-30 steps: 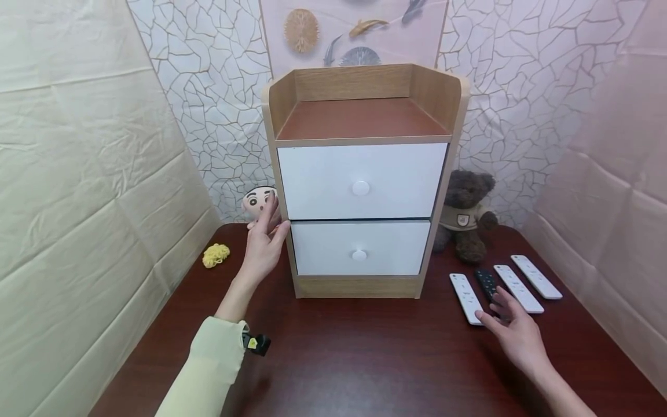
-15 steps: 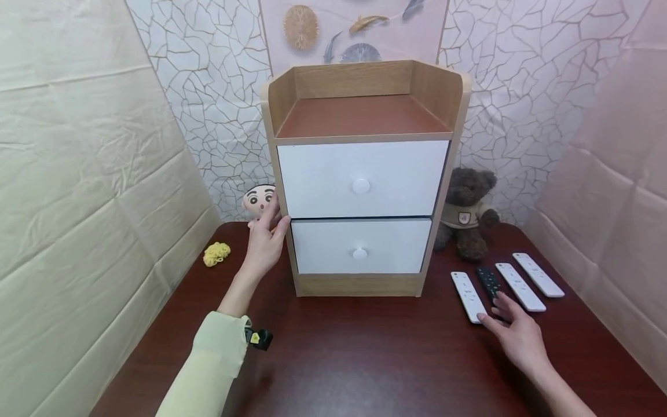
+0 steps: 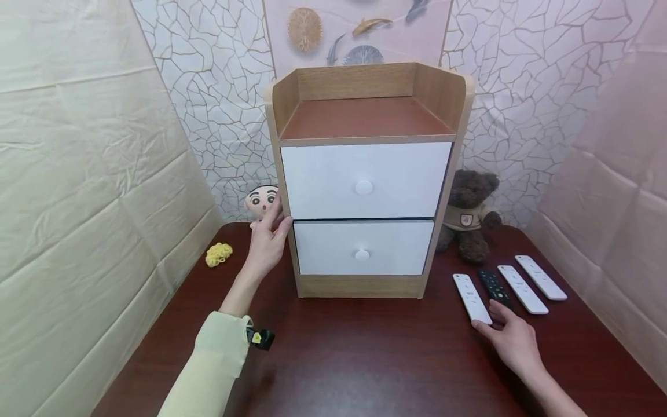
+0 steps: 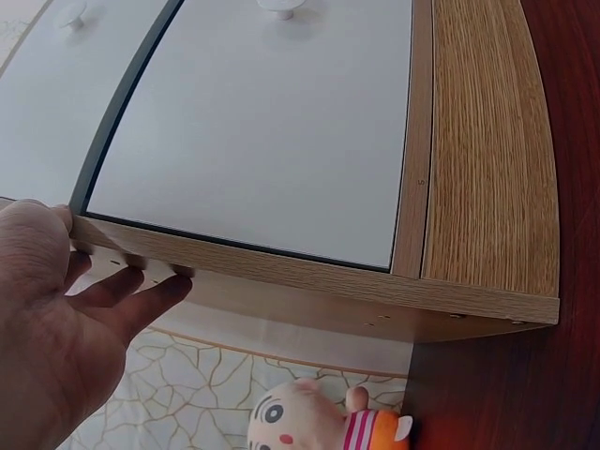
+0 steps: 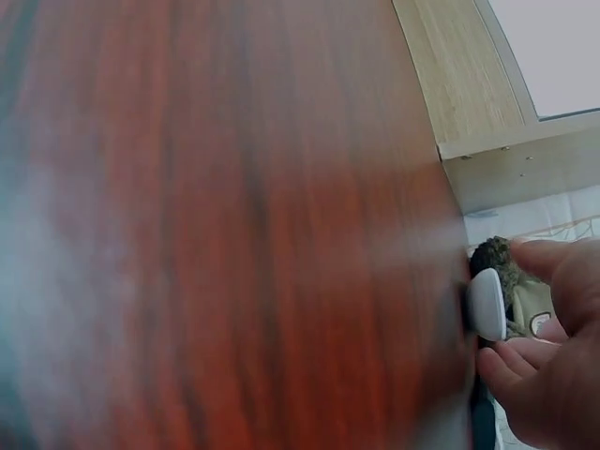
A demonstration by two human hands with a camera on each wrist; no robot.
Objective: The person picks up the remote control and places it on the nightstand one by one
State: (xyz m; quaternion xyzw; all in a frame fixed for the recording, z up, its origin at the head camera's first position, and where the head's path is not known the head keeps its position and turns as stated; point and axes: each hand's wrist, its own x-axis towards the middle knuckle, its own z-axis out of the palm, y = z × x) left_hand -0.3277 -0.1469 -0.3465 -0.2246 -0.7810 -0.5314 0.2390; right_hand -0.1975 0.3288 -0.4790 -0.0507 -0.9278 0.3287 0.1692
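Observation:
My left hand [image 3: 267,246] rests on the left edge of a wooden two-drawer cabinet [image 3: 359,286]. In the left wrist view, its fairly straight fingers [image 4: 155,302] lie against the side panel, with the thumb near the front edge. Both white drawers are closed. On the right, my right hand [image 3: 513,341] is at the near end of the leftmost white remote control [image 3: 471,298], thumb and fingers on either side. The right wrist view shows the end of this remote [image 5: 487,305] between them, not clearly pinched. A black remote control [image 3: 494,286] lies just beyond the fingers.
Two more white remotes, a nearer one [image 3: 523,289] and an outer one [image 3: 541,278], lie farther right. A brown teddy bear [image 3: 471,214] sits behind them. Left of the cabinet are a plush doll [image 3: 259,201] and a yellow yarn bundle [image 3: 218,253]. Fabric walls surround the dark table [image 3: 365,359].
My right hand has moved slightly down and left, from over the black remote's near end to the leftmost white remote's near end. The left hand's fingers have settled closer against the cabinet side.

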